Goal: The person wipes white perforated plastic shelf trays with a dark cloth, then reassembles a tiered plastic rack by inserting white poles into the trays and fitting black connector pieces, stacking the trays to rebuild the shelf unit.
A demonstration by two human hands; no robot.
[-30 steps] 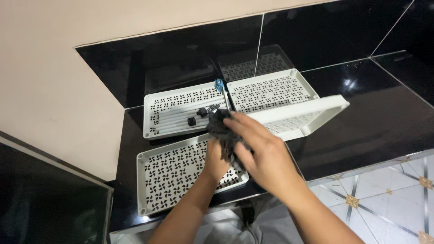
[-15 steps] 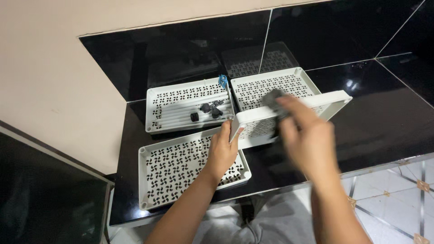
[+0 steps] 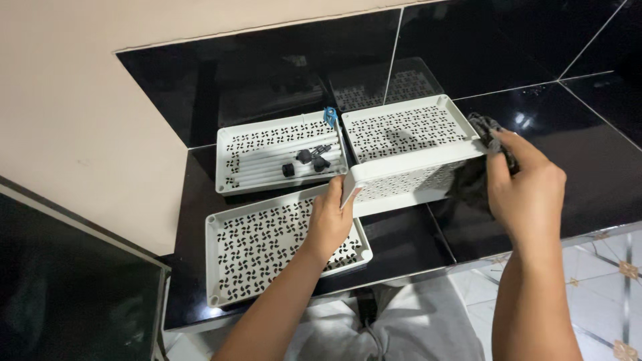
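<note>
My left hand (image 3: pixel 332 220) grips the left end of a white perforated tray (image 3: pixel 408 179) that stands tilted on its long edge on the black counter. My right hand (image 3: pixel 525 184) holds a dark cloth (image 3: pixel 491 137) against the tray's right end. Behind the tilted tray lies another white perforated tray (image 3: pixel 401 127), flat. In front of my left hand a third white tray (image 3: pixel 261 251) lies flat near the counter's front edge.
A fourth white tray (image 3: pixel 267 150) at the back left holds white tubes, small black parts (image 3: pixel 307 160) and a blue piece (image 3: pixel 330 117). The glossy black tiled counter (image 3: pixel 568 140) meets a beige wall on the left. A patterned floor shows at the lower right.
My right hand has carried the dark cloth from the middle of the trays to the right end of the tilted tray. My left hand stays on the tray's left end.
</note>
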